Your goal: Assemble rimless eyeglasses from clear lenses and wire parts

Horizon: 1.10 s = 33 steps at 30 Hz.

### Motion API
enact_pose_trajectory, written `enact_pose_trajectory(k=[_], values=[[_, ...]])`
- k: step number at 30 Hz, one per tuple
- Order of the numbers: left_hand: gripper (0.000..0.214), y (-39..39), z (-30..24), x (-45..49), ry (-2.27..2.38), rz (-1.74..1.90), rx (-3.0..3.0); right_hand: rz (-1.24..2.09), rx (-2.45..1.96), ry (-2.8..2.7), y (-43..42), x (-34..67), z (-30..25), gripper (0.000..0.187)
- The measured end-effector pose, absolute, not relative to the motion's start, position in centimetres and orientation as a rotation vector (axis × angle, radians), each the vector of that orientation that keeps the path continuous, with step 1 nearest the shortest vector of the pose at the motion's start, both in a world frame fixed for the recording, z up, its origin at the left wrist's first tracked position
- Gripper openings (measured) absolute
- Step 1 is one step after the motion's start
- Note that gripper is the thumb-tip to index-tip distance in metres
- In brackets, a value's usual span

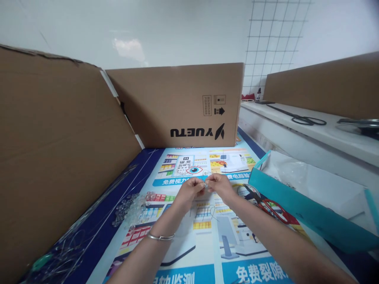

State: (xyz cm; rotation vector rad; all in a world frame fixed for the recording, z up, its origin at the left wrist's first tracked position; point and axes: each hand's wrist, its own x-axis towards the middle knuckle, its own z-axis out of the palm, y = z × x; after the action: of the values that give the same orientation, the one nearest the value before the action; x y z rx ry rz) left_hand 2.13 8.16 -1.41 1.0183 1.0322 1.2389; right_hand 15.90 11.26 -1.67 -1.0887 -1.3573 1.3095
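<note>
My left hand (pixel 192 190) and my right hand (pixel 219 187) meet over the middle of the printed table cover, both with fingers pinched. Between the fingertips shows a tiny pale, clear piece (pixel 206 183) that looks like a bead; the fingers partly hide it. A thin thread (pixel 212 213) curls on the cover just below the hands. To the left of my left hand lies a loose pile of clear beads (pixel 133 209), some of them pinkish. Scissors with red handles (pixel 271 208) lie beside my right forearm, near a round roll (pixel 248 191).
A teal box (pixel 299 205) holding a clear plastic bag stands at right. Cardboard panels (pixel 177 106) wall off the back and left. Tangled clear strands (pixel 65 248) lie along the left edge. Black scissors (pixel 304 119) rest on a white ledge (pixel 331 130).
</note>
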Motion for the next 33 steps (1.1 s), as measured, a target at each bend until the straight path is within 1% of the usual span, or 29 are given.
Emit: enact_pose_trajectory(k=[9, 19, 27, 33], values=[[0.025, 9.0, -1.6, 0.3, 1.02, 1.084, 1.025, 1.37, -1.121, -1.445, 11.0, 16.2, -0.9, 0.017], [0.027, 9.0, -1.7, 0.4, 1.021, 1.064, 1.03, 1.398, -1.126, -1.487, 11.2, 16.2, -1.5, 0.02], [0.026, 8.8, -1.4, 0.6, 1.019, 1.05, 1.031, 1.292, -1.127, -1.609, 11.1, 16.3, -1.4, 0.02], [0.028, 8.9, -1.6, 0.9, 1.055, 1.087, 1.0, 1.113, -1.155, -1.852, 11.4, 16.7, -0.8, 0.02]])
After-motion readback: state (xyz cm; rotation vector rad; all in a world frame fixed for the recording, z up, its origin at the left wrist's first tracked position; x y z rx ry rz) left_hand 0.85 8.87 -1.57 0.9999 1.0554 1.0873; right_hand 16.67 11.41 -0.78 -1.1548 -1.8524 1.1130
